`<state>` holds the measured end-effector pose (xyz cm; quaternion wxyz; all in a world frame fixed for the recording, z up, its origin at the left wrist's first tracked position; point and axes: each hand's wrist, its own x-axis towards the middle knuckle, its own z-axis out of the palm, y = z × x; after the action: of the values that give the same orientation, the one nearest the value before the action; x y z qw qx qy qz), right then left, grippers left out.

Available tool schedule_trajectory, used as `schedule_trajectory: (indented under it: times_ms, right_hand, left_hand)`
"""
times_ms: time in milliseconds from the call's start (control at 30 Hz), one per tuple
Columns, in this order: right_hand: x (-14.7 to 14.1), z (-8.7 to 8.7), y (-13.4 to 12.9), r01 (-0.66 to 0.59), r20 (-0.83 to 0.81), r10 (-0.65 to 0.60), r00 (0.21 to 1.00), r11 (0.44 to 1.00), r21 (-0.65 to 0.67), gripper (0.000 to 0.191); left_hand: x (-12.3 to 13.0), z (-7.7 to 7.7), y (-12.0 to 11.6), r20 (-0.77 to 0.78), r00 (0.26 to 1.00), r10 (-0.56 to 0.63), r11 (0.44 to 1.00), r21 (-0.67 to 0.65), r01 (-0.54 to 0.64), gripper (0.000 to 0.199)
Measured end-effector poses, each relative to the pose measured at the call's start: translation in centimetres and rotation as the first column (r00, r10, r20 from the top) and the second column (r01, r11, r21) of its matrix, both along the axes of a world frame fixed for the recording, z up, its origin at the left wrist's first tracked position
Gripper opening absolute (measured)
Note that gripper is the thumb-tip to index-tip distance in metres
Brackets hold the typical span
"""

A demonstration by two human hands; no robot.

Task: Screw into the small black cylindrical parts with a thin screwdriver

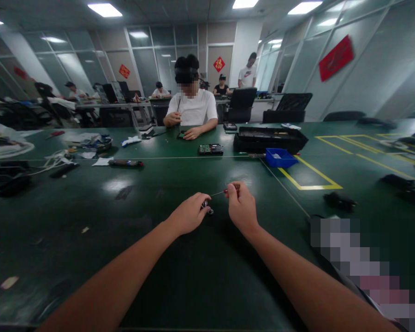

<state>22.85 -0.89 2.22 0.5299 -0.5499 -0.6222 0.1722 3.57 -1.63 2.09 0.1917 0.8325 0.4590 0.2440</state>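
Observation:
Over the middle of the green table, my right hand (241,203) is closed around the red-brown handle of a thin screwdriver (218,193). Its metal shaft points left, its tip reaching close to my left hand (191,213). The fingers of that hand are closed on a small shiny round metal part (204,203), mostly covered by them. Just below the fingertips shows a small ring-like metal piece (210,212); whether it joins the held part I cannot tell. Whether the screwdriver tip touches the part is also unclear.
Across the green table (180,180) a person (193,106) works on a small board. A hard drive (210,149), a blue bin (280,157) and a black tray (269,139) stand ahead. A dark cylindrical tool (126,163) lies left, a black object (339,201) right.

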Motion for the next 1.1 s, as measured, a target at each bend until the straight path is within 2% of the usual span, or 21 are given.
schedule_trajectory:
  times_ms: [100, 200, 300, 367, 433, 500, 567, 633, 700, 767, 833, 933, 1100]
  right_hand:
    - [0.0, 0.1, -0.1, -0.007, 0.005, 0.007, 1.0, 1.0, 0.003, 0.027]
    - [-0.1, 0.1, -0.1, -0.009, 0.007, 0.009, 1.0, 1.0, 0.012, 0.027]
    - [0.0, 0.0, -0.1, -0.008, 0.007, 0.008, 1.0, 1.0, 0.011, 0.027]
    - [0.0, 0.0, -0.1, -0.011, 0.01, 0.011, 1.0, 1.0, 0.005, 0.028]
    - [0.0, 0.0, -0.1, -0.015, 0.015, 0.015, 1.0, 1.0, -0.002, 0.029]
    - [0.1, 0.1, -0.2, -0.023, 0.016, 0.023, 1.0, 1.0, -0.011, 0.03]
    - [0.1, 0.2, -0.3, -0.032, 0.01, 0.032, 0.999, 0.999, -0.021, 0.03]
    - [0.2, 0.3, -0.3, -0.041, 0.001, 0.041, 0.999, 0.999, -0.03, 0.03]
    - [0.2, 0.3, -0.3, -0.041, -0.005, 0.041, 0.999, 0.999, -0.034, 0.03]
    - [0.2, 0.2, -0.3, -0.037, -0.007, 0.037, 0.999, 0.999, -0.038, 0.03]
    - [0.2, 0.2, -0.2, -0.039, -0.006, 0.039, 0.999, 0.998, -0.047, 0.03]
    - [0.3, 0.0, -0.1, -0.047, -0.016, 0.046, 0.999, 0.997, -0.055, 0.03]
    - [0.3, -0.1, 0.0, -0.041, -0.024, 0.04, 0.999, 0.998, -0.052, 0.032]
  left_hand:
    - [0.5, -0.2, 0.0, -0.175, 0.984, -0.036, 0.998, 0.052, 0.046, 0.036]
    - [0.8, -0.4, 0.2, -0.359, 0.933, -0.024, 0.996, 0.076, 0.055, 0.038]
    - [0.8, -0.4, 0.4, -0.407, 0.913, -0.035, 0.994, 0.077, 0.073, 0.03]
    - [0.6, -0.3, 0.5, -0.343, 0.939, -0.038, 0.996, 0.063, 0.063, 0.026]
    - [0.1, -0.3, 0.7, -0.204, 0.979, 0.0, 1.0, 0.019, 0.004, 0.023]
    - [-0.7, -0.2, 1.0, -0.006, 0.996, 0.086, 0.996, -0.034, -0.086, 0.024]
    - [-1.6, -0.3, 1.6, 0.23, 0.953, 0.195, 0.978, -0.112, -0.173, 0.028]
    - [-2.8, -0.2, 2.4, 0.479, 0.823, 0.304, 0.949, -0.229, -0.217, 0.03]
    - [-4.1, 0.1, 3.2, 0.688, 0.607, 0.398, 0.913, -0.361, -0.189, 0.028]
    - [-5.8, 0.7, 3.9, 0.804, 0.372, 0.465, 0.883, -0.452, -0.125, 0.027]
    - [-7.9, 1.4, 4.2, 0.828, 0.196, 0.526, 0.85, -0.515, -0.109, 0.024]
    - [-11.6, 2.4, 4.0, 0.794, 0.05, 0.606, 0.785, -0.586, -0.198, 0.017]
    - [-18.9, 3.6, 2.0, 0.765, -0.062, 0.641, 0.703, -0.618, -0.352, 0.015]
